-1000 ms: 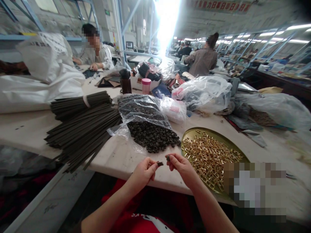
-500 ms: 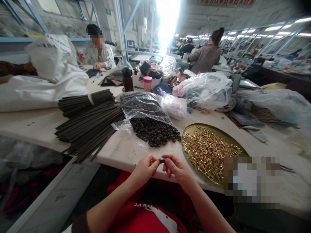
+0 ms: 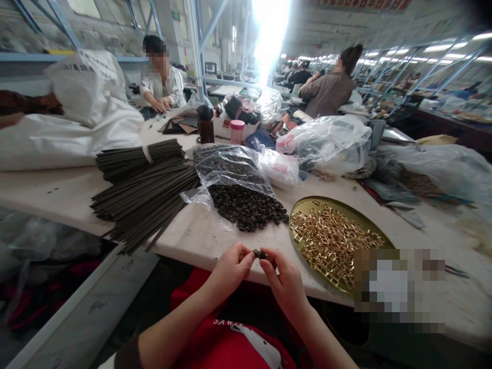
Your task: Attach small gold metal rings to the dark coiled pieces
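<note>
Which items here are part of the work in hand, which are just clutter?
In hand: left hand and right hand pinching a small dark piece; dark loops pile; gold buckles tray; dark strips.
Lying about: dark bottle; pink cup; clear bags; white sack.

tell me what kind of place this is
Most likely a factory assembly hall for bag or belt hardware: a gold tray of brass buckles, a spilled bag of dark rings, bundled dark strips, other workers at long tables.
</note>
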The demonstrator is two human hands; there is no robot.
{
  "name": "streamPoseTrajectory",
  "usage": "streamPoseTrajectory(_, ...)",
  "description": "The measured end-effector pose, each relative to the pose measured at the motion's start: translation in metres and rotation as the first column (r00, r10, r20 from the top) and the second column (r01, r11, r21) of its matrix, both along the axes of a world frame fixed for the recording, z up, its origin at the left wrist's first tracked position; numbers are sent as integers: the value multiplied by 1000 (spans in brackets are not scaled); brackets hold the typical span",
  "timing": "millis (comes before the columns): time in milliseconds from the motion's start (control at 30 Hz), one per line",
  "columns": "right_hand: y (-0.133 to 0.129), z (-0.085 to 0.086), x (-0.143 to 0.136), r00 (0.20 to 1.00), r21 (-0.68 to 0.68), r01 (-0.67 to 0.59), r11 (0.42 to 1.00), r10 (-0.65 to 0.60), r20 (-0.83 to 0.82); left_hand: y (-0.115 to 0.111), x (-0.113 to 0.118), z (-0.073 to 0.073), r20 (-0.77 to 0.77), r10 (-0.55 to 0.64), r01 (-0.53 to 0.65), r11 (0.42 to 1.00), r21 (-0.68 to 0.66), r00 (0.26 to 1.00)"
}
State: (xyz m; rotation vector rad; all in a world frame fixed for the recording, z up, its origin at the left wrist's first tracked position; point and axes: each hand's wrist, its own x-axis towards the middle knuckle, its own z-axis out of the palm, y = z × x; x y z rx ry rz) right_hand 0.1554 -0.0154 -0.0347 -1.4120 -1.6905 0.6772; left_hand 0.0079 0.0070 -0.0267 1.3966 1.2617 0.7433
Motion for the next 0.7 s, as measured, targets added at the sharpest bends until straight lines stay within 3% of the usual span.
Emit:
streamPoseTrajectory(200, -7, 1, -8, 981, -60, 52, 997, -62, -181, -6, 0, 13, -10, -24, 25, 998, 61, 1000)
streamPoseTrajectory(300, -3, -2, -11, 946, -157, 76, 985, -121, -300, -10, -2, 24, -22, -49, 51, 995, 86, 999)
streamPoseTrajectory(400, 3, -3, -10, 855, -307, -102, 946, -75, -514, -12, -4, 31, -23, -118, 119, 987, 104, 993)
streamPoseTrajectory(500, 6, 0, -7, 753, -397, -327, 858, -18, -658, -12, -5, 32, -12, -210, 210, 971, 114, 978)
streamPoseTrajectory(600, 6, 0, -5, 695, -435, -398, 808, -43, -717, -11, -6, 28, -24, -250, 251, 958, 141, 968)
streamPoseTrajectory(700, 6, -4, -5, 668, -454, -390, 801, -93, -739, -10, -6, 23, -40, -256, 259, 956, 136, 966)
